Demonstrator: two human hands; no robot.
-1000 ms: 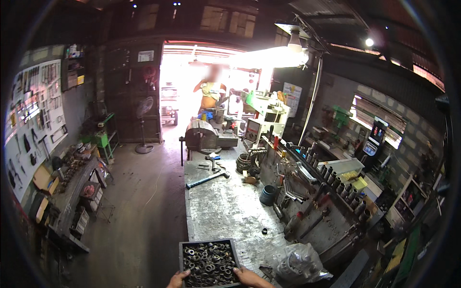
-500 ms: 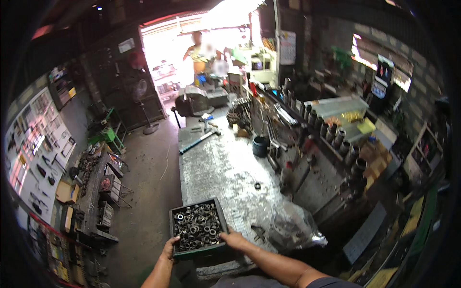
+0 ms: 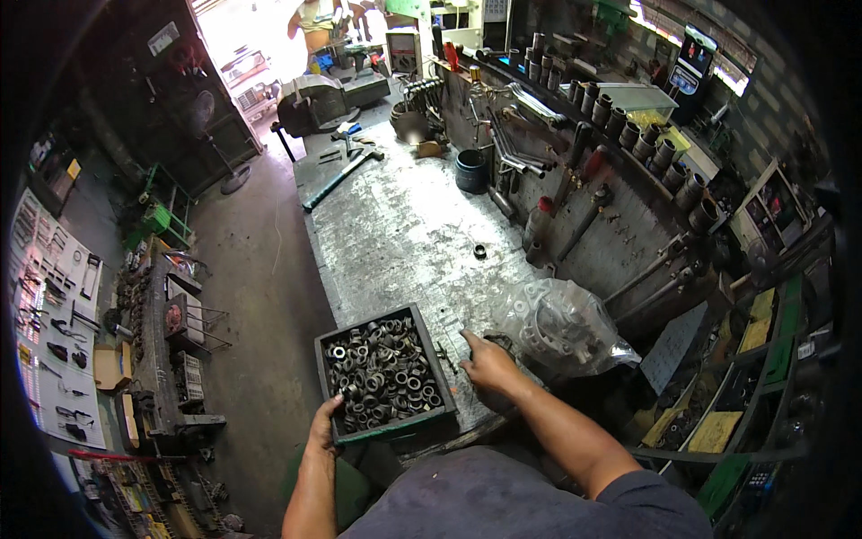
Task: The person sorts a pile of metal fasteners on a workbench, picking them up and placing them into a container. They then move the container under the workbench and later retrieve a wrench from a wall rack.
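A dark square tray (image 3: 323, 359) full of several metal rings and nuts rests on the near end of a long steel workbench (image 3: 395, 234). My left hand (image 3: 325, 425) grips the tray's near left corner. Just right of the tray, my right hand (image 3: 486, 360) lies on the bench top with its fingers spread flat and holds nothing. A clear plastic bag (image 3: 561, 325) holding metal parts lies just right of that hand.
A lone metal ring (image 3: 479, 251) sits mid-bench. A hammer (image 3: 341, 174), a dark pot (image 3: 471, 170) and a vise (image 3: 314, 97) lie farther along. Tool racks line the bench's right side. A person (image 3: 316, 20) stands in the bright doorway. Shelves of parts stand on the left.
The view has tilted down toward the bench. The tray now rests on the bench edge. My right hand has let go of it and lies flat beside it.
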